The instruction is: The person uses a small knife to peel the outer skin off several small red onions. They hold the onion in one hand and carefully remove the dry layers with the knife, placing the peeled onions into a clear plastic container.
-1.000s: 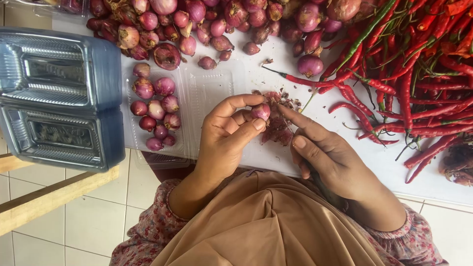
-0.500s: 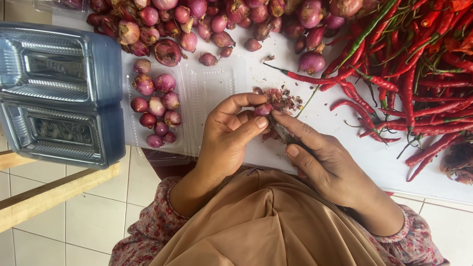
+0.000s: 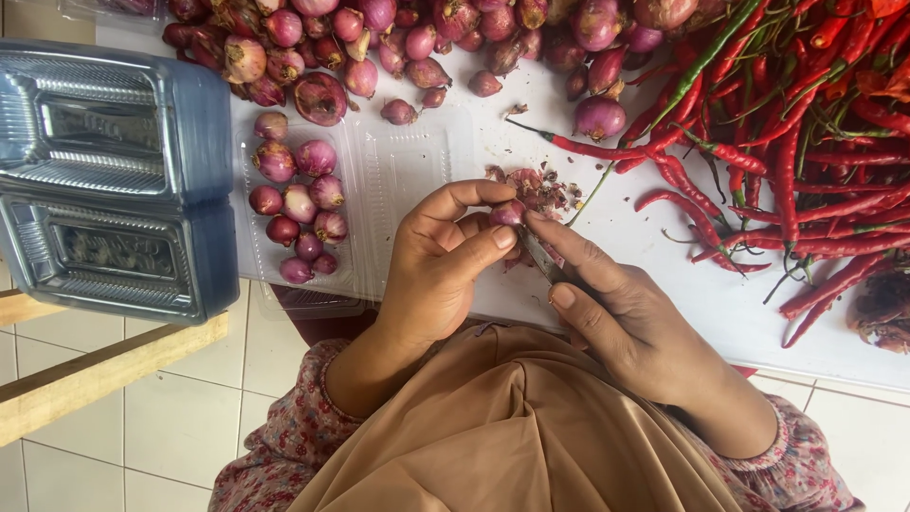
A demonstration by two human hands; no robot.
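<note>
purple little onion [image 3: 506, 212] sits pinched in her left hand [image 3: 441, 265] so the right hand [image 3: 621, 308], gripping a small knife [image 3: 542, 261], can peel it, skins [image 3: 540, 188] piling at twelve o'clock.

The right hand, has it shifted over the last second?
Yes. The right hand has moved left, closing on the shallot, judged against the clear tray.

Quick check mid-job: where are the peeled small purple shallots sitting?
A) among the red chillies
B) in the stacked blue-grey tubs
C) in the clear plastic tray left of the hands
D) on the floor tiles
C: the peeled small purple shallots lie in the clear plastic tray, left of the left hand.
</note>
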